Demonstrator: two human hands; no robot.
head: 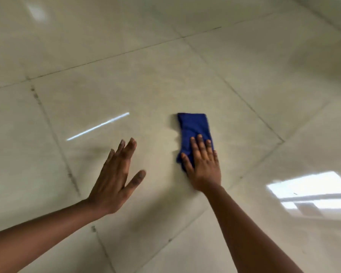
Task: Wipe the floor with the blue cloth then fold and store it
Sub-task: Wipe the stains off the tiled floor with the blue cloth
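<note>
So the left hand is being held flat with fingers spread, apart from the blue cloth off to its right, which is being pressed onto the tile floor under the right hand, fingers laid flat, cloth folded narrow and running away from the person.

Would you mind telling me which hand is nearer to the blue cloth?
The right hand: it lies flat on the blue cloth's near end. The left hand is open, apart from the cloth, off to its left.
</note>
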